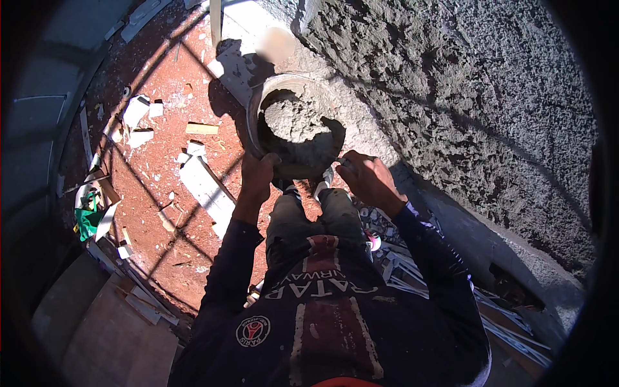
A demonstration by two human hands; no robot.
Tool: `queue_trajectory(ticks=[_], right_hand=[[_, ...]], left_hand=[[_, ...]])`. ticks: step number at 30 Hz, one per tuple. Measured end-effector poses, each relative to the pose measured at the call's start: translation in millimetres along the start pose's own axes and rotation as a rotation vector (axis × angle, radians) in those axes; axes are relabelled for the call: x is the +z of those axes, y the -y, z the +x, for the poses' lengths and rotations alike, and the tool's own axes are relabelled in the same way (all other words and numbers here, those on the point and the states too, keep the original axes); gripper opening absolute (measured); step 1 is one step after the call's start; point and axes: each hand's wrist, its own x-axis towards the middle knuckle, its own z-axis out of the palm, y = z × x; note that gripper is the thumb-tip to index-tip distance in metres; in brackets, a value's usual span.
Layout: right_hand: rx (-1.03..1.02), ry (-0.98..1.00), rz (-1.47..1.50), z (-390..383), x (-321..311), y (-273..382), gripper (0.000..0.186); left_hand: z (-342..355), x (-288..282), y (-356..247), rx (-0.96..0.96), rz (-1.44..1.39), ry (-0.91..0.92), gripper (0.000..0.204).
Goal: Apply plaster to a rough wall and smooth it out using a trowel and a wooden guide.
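Observation:
A round bucket (255, 122) of wet grey mortar (293, 119) is in front of me, above my feet, its mouth facing up. The mortar is lumpy, with a dark hollow in the near part of the bucket. My left hand (258, 177) is closed on the bucket's near left rim. At the near right of the rim, my right hand (367, 177) is closed, its fingertips pinched at the bucket's edge. What lies under those fingertips is mostly hidden.
A wall of rough grey mortar (464, 97) rises on my right. White board pieces (206, 187) and a short wooden piece (202, 129) lie on the reddish floor (151, 200) to the left. Beyond them is a green bag (89, 222). Long pale strips (509, 338) lie at the lower right.

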Motion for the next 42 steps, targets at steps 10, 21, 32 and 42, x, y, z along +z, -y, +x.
queue_trajectory(ticks=[10,21,32,42], right_hand=[[-0.129,-0.009,0.041,25,35,-10,0.04],[-0.348,0.775,0.862,85,43,-18,0.034],[0.081,-0.47,0.579,52,-340,-149,0.037],[-0.551,-0.227,-0.747,0,-64,-162,0.025]], left_hand=[[-27,-13,22,-0.062,-0.013,-0.131,0.045],[-140,-74,90,-0.16,0.031,-0.791,0.013],[-221,-27,132,0.25,0.98,-0.552,0.021],[-89,93,128,0.031,0.251,-0.256,0.054]])
